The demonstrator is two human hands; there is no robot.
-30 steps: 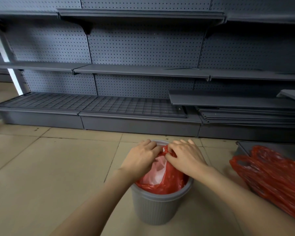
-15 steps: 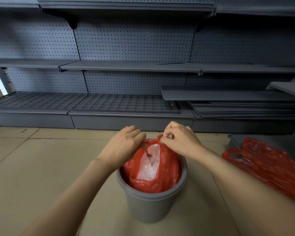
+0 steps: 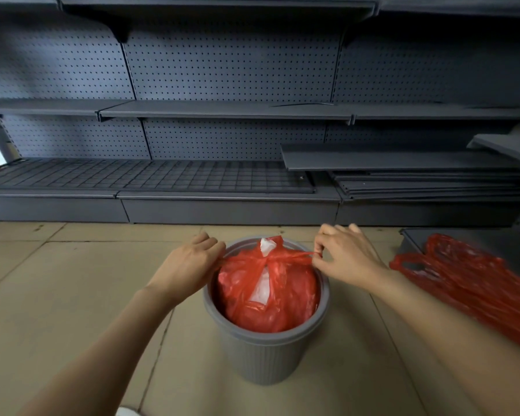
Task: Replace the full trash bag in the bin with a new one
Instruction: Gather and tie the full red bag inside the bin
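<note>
A grey ribbed bin point(image 3: 264, 355) stands on the tiled floor in front of me. Inside it sits a full red trash bag point(image 3: 267, 292) with white rubbish showing through its gathered top. My left hand point(image 3: 186, 265) pinches the bag's left handle at the bin's left rim. My right hand point(image 3: 342, 253) pinches the right handle just past the right rim. The two handles are crossed in a knot at the top middle and stretched taut sideways. A spare red bag point(image 3: 469, 283) lies flat on the floor to the right.
Dark grey shop shelving point(image 3: 222, 109) with pegboard backs runs along the wall behind the bin. Loose shelf boards point(image 3: 418, 175) are stacked on the low base at the right. A dark panel point(image 3: 415, 238) lies under the spare bag's far end.
My hands have moved apart from the middle of the bag to either side of the bin, pulling the handles taut into a knot. The view has tilted down slightly.
</note>
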